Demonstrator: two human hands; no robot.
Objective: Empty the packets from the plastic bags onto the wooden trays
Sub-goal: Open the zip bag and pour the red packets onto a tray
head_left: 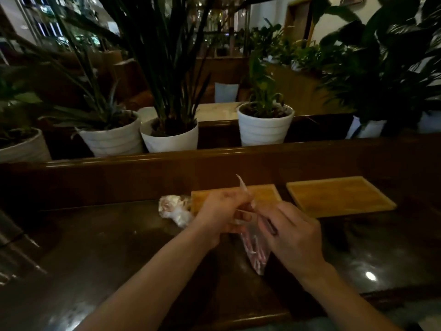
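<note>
Head view looks down on a dark, glossy wooden bench [119,247] where both hands meet near the middle of the picture. Left hand [220,217] is clenched on the upper edge of a clear plastic bag [254,249], pinching the film between thumb and fingers, and a twisted strip of that film sticks up toward 12 o'clock from the grip. Right hand [290,236] grips the same bag from the 3 o'clock side, fingers curled against the plastic near its mouth. Below the two hands the bag hangs toward 6 o'clock, its lower end at or just above the bench top, and red-and-white packets [256,255] show through the film inside it. At 12 o'clock from the hands lies a wooden tray [265,194], partly hidden by the left hand; nothing visible rests on its bare part. At 2 o'clock lies a second wooden tray [338,195], well apart from the hands and bare on top. At 10 o'clock from the left hand, touching the near left corner of the first tray, sits a second, crumpled plastic bag [173,209] with pale and reddish contents, too blurred to tell apart. Beyond the raised back rail of the bench stand white plant pots [265,127] with green plants.
</note>
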